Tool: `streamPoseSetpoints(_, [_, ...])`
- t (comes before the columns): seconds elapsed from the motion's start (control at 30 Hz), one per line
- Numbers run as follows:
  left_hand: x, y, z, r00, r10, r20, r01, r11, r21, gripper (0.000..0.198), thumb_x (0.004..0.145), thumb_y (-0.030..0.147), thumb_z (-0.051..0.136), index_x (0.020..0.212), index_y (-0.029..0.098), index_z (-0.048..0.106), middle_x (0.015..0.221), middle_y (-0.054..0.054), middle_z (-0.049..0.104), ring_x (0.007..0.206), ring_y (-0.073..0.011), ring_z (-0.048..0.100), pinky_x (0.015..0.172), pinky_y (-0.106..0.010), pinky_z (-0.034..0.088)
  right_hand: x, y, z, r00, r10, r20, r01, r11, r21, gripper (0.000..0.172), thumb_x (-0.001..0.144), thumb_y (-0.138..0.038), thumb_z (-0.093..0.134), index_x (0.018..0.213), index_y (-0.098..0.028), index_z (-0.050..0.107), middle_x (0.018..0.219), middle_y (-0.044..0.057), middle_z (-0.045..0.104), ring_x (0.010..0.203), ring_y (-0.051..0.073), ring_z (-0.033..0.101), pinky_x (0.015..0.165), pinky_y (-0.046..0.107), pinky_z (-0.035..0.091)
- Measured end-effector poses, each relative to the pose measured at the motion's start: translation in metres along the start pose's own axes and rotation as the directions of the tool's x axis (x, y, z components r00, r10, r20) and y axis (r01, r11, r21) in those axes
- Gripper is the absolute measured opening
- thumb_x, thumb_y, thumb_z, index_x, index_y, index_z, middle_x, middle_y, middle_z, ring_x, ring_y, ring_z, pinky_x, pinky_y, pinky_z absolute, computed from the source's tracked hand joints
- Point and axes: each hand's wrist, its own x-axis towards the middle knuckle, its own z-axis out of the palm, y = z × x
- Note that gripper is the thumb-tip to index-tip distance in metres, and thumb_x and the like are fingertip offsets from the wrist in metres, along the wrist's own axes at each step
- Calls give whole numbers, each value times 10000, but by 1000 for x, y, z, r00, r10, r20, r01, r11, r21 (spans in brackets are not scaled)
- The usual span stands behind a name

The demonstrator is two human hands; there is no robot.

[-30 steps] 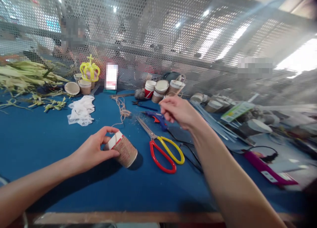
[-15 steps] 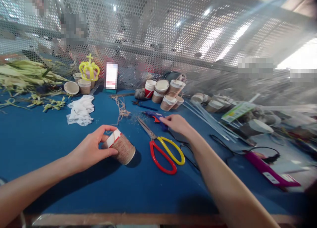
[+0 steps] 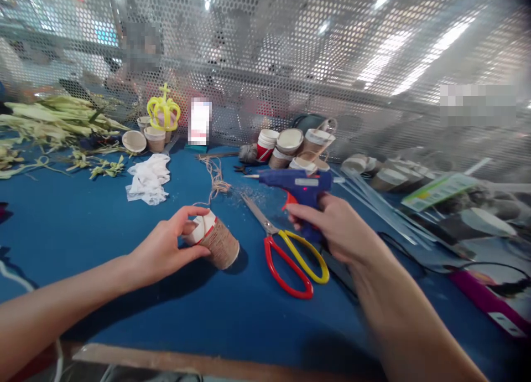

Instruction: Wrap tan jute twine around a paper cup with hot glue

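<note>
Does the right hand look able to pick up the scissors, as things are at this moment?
Probably not at once: the right hand is occupied, holding the glue gun. Otherwise the way seems free, since the scissors lie close by with nothing on top.

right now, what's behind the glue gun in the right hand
Past the blue hot glue gun, white-rimmed cups show above its body. It covers the nearest ones' lower parts; whatever else it blocks cannot be seen.
</note>
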Motion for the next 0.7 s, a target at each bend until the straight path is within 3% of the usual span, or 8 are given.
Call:
streamPoseSetpoints(0.1, [0, -4, 2, 999, 18, -38, -18, 1000, -11, 473, 735, 259, 615, 1132, 196, 367, 884, -32, 690, 839, -199, 639, 771, -320, 454, -25, -11, 12, 979, -74, 192, 57, 994, 90, 177, 687, -332, 604, 675, -157, 579, 535, 0, 571, 458, 100, 510, 441, 208, 431])
streamPoseSetpoints(0.2, [1, -7, 3, 997, 25, -66, -26, 1000, 0, 466, 734, 255, 614, 1129, 197, 374, 850, -25, 691, 814, -199, 643, 747, -321, 467, -42, -13, 24, 957, -89, 275, 82, 996, 36, 203, 730, -336, 556, 814, -160, 612, 508, -19, 564, 434, 103, 511, 415, 204, 434])
streamPoseSetpoints(0.3, [2, -9, 3, 996, 43, -84, -41, 999, 25, 472, 746, 265, 604, 1150, 205, 367, 808, -11, 690, 817, -202, 643, 756, -332, 469, -50, -9, 34, 969, -126, 213, 143, 987, -68, 170, 727, -319, 545, 768, -174, 623, 456, -20, 550, 383, 118, 505, 367, 219, 425])
streamPoseSetpoints(0.43, [2, -12, 3, 990, 84, -116, -74, 993, 93, 421, 753, 281, 593, 1127, 215, 411, 872, -19, 676, 869, -209, 633, 744, -323, 477, -52, -2, 41, 938, -318, 140, 336, 932, -136, 119, 727, -276, 524, 686, -209, 614, 565, 17, 624, 483, 158, 581, 472, 261, 487])
streamPoseSetpoints(0.57, [3, -11, 2, 988, 83, -130, -58, 981, 183, 183, 751, 295, 591, 900, 206, 534, 1010, -33, 635, 949, -223, 601, 750, -323, 479, -52, -1, 44, 877, -464, 128, 481, 856, -191, 133, 738, -236, 500, 661, -232, 609, 560, 11, 624, 481, 155, 581, 488, 255, 493])
streamPoseSetpoints(0.7, [3, -11, 2, 984, 128, -128, -98, 971, 218, 117, 754, 284, 587, 717, 178, 553, 1157, -43, 559, 989, -221, 576, 782, -327, 471, -52, -4, 44, 869, -478, 128, 495, 846, -201, 146, 742, -204, 481, 654, -230, 595, 553, 11, 623, 468, 146, 575, 466, 234, 494])
